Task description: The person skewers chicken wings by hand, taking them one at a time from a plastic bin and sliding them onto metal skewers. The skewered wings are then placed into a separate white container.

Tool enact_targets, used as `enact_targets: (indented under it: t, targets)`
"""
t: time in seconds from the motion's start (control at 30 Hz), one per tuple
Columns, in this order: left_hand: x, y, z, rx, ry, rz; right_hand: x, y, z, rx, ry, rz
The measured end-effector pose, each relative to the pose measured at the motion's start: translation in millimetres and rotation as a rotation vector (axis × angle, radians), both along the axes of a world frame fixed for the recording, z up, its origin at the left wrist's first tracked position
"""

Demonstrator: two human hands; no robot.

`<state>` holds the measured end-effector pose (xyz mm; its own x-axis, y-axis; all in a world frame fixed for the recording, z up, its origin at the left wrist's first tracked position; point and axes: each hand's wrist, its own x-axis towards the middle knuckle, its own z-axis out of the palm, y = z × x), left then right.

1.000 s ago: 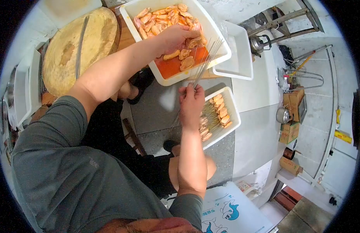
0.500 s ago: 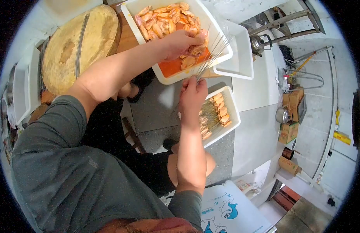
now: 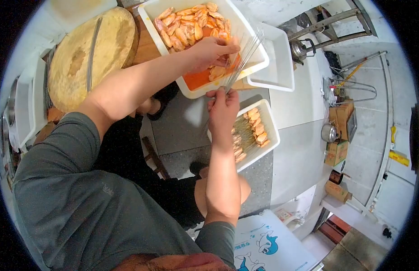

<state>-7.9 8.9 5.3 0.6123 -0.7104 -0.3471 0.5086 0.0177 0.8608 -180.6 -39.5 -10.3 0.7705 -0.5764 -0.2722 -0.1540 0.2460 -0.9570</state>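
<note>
Over the large white tub (image 3: pixel 151 25), my left hand (image 3: pixel 214 52) has its fingers closed around a raw chicken wing piece (image 3: pixel 223 60), which they partly hide. Marinated chicken wing pieces (image 3: pixel 191 27) lie in that tub with orange-red liquid (image 3: pixel 197 80). My right hand (image 3: pixel 224 107) grips a bundle of thin skewers (image 3: pixel 246 56) just below the tub's near edge. Their points slant up and right, close to my left fingertips. Beneath my right wrist stands a smaller white tub (image 3: pixel 273 131) with rows of skewered chicken (image 3: pixel 257 124); my forearm covers part of it.
A thick round chopping board (image 3: pixel 67 63) is at the left, with a dark strip across it. Another white tub (image 3: pixel 277 58) sits beside the large one. Kettles (image 3: pixel 329 133) and cardboard boxes (image 3: pixel 338 192) stand at the right. A white box lid with blue drawings (image 3: pixel 282 248) is below.
My left hand has turned and its fingers have stretched toward the skewers. The chicken piece that showed plainly above its fingertips is now mostly hidden. My right hand has barely moved.
</note>
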Motion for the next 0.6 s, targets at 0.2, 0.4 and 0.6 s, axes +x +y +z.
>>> enact_targets:
  t: [0.2,0.4,0.6]
  targets:
    - [-4,1,3,0.027,-0.059,-0.014,-2,2,-1,-0.041,0.016,0.039]
    - [1,1,-3,-0.074,0.039,0.002,-5,-2,4,0.025,0.001,0.036]
    - [4,3,7,-0.074,0.042,0.12,-9,-3,1,-0.063,0.005,0.011]
